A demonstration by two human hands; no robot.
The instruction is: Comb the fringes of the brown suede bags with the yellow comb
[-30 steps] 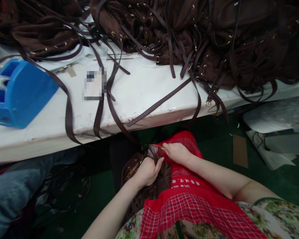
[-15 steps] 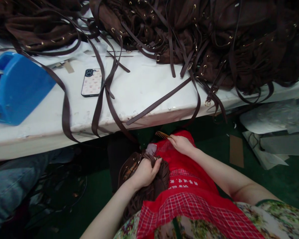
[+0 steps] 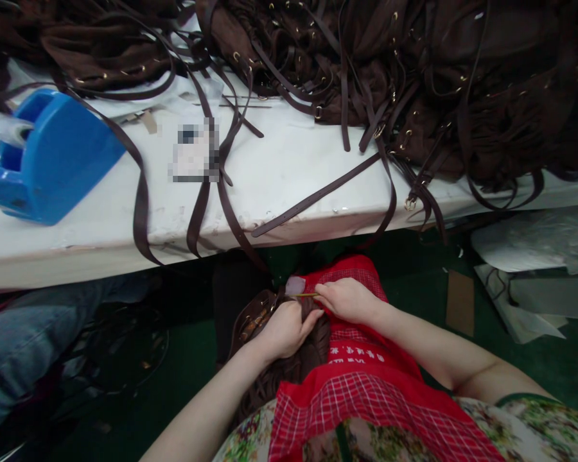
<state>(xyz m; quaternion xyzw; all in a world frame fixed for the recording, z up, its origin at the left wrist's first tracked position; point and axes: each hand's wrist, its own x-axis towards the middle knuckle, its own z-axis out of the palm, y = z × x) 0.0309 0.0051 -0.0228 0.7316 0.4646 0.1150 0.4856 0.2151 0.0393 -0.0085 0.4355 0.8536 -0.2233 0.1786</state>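
On my lap lies a dark brown fringed bag (image 3: pixel 313 346) with gold eyelets, partly hidden under my arm. My left hand (image 3: pixel 284 328) is closed around strands of its fringe near the opening. A thin yellow-brown comb (image 3: pixel 307 295) is pinched in my right hand (image 3: pixel 349 299), seen nearly edge-on, so its teeth do not show. The comb's tip is just above my left hand, beside a small pale tag (image 3: pixel 295 285) at the bag. Whether the comb touches the fringe I cannot tell.
The white table (image 3: pixel 289 173) in front bears piled brown bags (image 3: pixel 428 83) whose straps (image 3: pixel 144 212) hang over its edge. A blue tape dispenser (image 3: pixel 72 160) stands at left. A person's jeans-clad leg (image 3: pixel 38 366) shows lower left; plastic sheeting (image 3: pixel 534 237) lies at right.
My right hand has brought the comb down and left, close to my left hand, turning it edge-on. My left hand keeps its hold on the fringe. The whole view has shifted slightly.
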